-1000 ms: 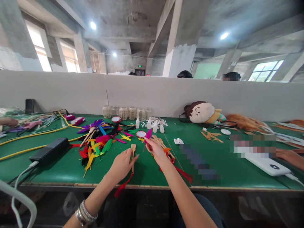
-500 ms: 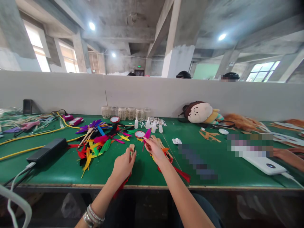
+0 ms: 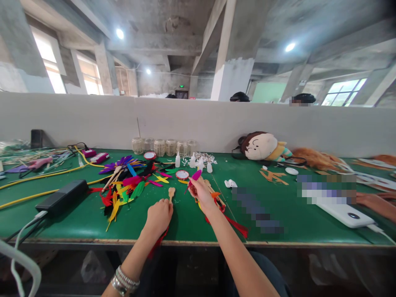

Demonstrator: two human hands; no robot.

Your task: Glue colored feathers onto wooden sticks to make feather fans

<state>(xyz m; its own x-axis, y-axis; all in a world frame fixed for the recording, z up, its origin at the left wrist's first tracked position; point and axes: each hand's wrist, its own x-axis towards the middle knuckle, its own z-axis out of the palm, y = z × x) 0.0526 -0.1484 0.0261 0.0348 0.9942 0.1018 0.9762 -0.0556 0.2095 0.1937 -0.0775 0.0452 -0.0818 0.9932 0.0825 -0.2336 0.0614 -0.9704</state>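
Note:
My left hand (image 3: 159, 216) is closed around a thin wooden stick with a rounded, spoon-like top (image 3: 171, 194), which stands up above my fingers. A red tassel (image 3: 157, 242) hangs below that hand, over the table's front edge. My right hand (image 3: 201, 195) pinches a magenta feather (image 3: 196, 175) by its lower end. Just beyond and right of that hand lies a wooden stick figure (image 3: 213, 194) with orange and red trim. A small round red-rimmed dish (image 3: 182, 175) sits just above the gap between my hands.
A heap of multicoloured feathers (image 3: 126, 185) covers the green workbench (image 3: 185, 225) left of my hands. Small glue bottles (image 3: 177, 161) and glass jars (image 3: 160, 147) stand behind it. A black power adapter (image 3: 63, 197) lies left, and a co-worker's hand (image 3: 373, 204) shows at right.
My left hand has drawn back toward me and closed lower on the stick, leaving its rounded top showing. The magenta feather in my right hand now tilts further right.

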